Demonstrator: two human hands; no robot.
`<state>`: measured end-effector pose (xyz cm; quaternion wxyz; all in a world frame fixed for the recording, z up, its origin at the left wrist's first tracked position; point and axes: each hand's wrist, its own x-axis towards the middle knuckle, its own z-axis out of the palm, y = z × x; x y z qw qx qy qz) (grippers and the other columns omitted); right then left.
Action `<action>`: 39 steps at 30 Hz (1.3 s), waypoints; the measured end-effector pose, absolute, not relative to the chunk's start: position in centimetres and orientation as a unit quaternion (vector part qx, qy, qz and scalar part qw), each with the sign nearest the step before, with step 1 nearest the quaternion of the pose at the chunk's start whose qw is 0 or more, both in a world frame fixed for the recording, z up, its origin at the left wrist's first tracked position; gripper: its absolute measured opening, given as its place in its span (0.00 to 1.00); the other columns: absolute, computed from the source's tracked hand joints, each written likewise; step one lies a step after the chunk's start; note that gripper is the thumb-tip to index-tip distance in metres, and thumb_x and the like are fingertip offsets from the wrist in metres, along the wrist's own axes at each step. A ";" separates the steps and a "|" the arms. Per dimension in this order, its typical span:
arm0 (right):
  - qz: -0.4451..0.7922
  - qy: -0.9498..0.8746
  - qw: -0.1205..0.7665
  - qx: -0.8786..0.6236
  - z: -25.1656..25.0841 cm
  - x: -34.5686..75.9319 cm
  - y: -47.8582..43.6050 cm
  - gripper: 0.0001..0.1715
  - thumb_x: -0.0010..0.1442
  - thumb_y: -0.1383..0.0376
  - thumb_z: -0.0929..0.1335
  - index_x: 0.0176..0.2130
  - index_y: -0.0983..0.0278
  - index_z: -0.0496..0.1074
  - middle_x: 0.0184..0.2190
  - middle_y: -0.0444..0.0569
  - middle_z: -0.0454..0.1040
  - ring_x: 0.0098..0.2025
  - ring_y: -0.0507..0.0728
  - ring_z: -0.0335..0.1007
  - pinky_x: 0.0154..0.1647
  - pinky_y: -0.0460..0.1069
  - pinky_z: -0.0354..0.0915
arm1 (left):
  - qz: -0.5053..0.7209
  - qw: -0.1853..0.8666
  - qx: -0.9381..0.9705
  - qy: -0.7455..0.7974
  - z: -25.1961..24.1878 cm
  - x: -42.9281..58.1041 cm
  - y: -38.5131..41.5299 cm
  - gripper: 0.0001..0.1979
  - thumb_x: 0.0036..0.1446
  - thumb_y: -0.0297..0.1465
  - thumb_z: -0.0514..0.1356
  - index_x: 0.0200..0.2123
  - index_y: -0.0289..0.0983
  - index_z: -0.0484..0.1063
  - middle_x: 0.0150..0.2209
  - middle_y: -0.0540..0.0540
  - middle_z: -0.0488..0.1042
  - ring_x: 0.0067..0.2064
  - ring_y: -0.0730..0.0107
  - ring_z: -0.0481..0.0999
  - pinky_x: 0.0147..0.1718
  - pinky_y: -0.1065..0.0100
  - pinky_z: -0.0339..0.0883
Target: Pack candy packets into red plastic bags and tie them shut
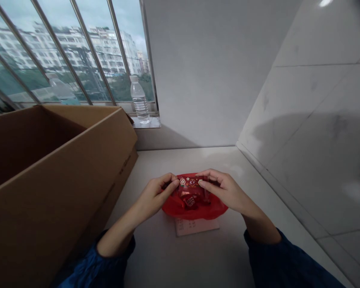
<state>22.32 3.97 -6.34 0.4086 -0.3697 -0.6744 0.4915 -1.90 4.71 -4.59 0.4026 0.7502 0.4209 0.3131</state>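
Between my two hands is a small shiny red wrapped packet (pixel 191 183) with white flower prints and a gold emblem. My left hand (pixel 160 193) pinches its left end between thumb and fingers. At the other end, my right hand (pixel 222 188) grips it the same way, thumb in front. Directly below the packet lies a bright red bag or sheet (pixel 174 209) with a rounded outline. Another red wrapped piece (pixel 191 201) with a pale square print rests on it. A pale pink printed card or booklet (pixel 198 227) sticks out from under the red sheet.
A large open cardboard box (pixel 87 168) stands on the left of the white tabletop (pixel 180 264). Clear plastic bottles (pixel 140 102) stand near the barred window (pixel 87 52). A grey wall (pixel 204 80) closes the back, and a marble-patterned wall (pixel 312 160) the right.
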 end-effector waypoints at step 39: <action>0.434 -0.678 0.444 -0.393 -6.4 21.4 3.5 0.14 0.67 0.54 0.66 0.46 0.59 0.75 0.42 0.48 0.79 0.43 0.56 0.76 0.45 0.52 0.73 | 0.365 0.572 0.613 0.404 -6.5 -1.1 5.4 0.24 0.66 0.48 0.46 0.37 0.35 0.71 0.31 0.46 0.74 0.29 0.71 0.71 0.31 0.69 0.68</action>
